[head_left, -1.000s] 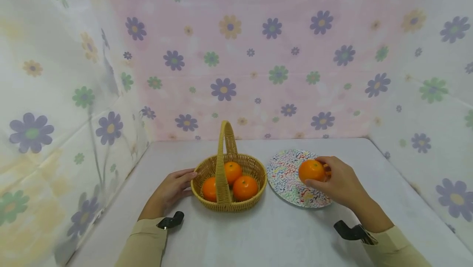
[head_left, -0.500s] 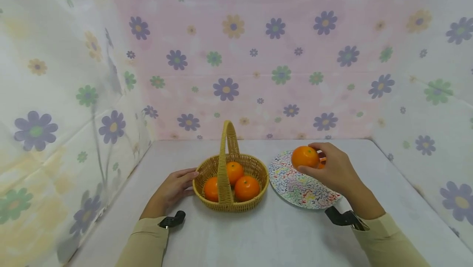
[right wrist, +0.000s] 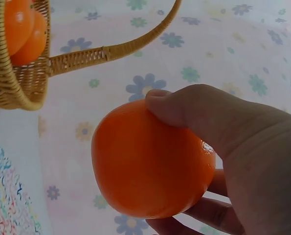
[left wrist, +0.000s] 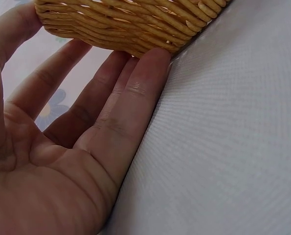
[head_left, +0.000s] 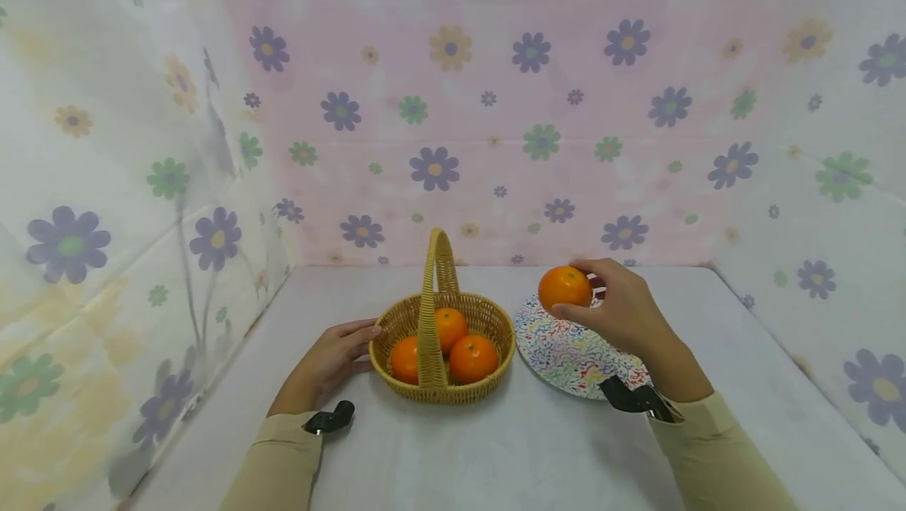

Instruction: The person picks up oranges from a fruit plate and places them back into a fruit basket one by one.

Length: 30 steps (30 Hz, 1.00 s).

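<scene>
Right of centre in the head view, the right hand [head_left: 626,306] holds an orange [head_left: 565,288] between thumb and curled fingers, raised above the far part of a round plate [head_left: 566,354] covered in multicoloured squiggles. In the right wrist view this fruit fills the middle of the frame, the thumb lying across its upper side and the other fingers behind it and below. Near the centre of the head view stands a woven wicker basket [head_left: 467,395] with a tall arched handle [head_left: 428,306]; inside it sit three more oranges [head_left: 473,359], two toward the front and one behind. At the basket's left side the left hand [head_left: 336,358] rests with fingers extended and spread a little, the tips touching the wicker, as the left wrist view shows. Plate and basket stand side by side on a white-covered table [head_left: 439,448]. A pale, flower-printed backdrop [head_left: 474,165] fills the upper part of the frame.
</scene>
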Available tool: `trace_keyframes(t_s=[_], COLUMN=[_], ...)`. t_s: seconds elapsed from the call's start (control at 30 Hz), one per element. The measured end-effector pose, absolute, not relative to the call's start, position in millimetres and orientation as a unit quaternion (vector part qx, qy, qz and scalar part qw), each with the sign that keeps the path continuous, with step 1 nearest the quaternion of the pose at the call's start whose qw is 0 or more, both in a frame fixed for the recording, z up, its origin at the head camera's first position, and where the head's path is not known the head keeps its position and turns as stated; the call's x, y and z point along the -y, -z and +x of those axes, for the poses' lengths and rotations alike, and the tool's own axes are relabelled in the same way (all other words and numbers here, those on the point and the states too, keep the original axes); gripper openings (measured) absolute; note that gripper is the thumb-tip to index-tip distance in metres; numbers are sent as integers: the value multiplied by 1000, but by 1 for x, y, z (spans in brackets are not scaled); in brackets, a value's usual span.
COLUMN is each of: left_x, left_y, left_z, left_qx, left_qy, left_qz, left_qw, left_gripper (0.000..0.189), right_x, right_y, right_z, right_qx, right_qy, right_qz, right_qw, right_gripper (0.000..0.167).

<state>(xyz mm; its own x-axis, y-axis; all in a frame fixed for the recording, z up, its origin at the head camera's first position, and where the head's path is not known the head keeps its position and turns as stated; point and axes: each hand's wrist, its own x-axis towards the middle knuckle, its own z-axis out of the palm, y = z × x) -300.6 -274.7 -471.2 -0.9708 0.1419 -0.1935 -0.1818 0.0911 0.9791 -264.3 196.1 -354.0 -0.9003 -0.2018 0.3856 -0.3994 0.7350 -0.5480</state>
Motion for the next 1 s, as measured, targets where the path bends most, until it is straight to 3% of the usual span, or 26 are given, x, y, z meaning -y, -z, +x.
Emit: trace_keyframes(t_s=[0.4,0.7,1.0], left_x=[278,277,277], left_y=[471,471,473], left_z=[-302,-304,-302], left_qx=[-727,-720,-728], left_qy=[-676,-683,-675], left_qz=[-25,-16,-9], left_qw=[120,121,124], left_gripper=[68,65,67], right_x=[-175,-167,-151], right_y=[333,341,355], right_z=[-269,-276,-279], right_qx=[902,889,895], right_qy=[-364,-390,-392], right_qz=[178,175,163], right_qw=[148,163,137], right_gripper=[77,78,80])
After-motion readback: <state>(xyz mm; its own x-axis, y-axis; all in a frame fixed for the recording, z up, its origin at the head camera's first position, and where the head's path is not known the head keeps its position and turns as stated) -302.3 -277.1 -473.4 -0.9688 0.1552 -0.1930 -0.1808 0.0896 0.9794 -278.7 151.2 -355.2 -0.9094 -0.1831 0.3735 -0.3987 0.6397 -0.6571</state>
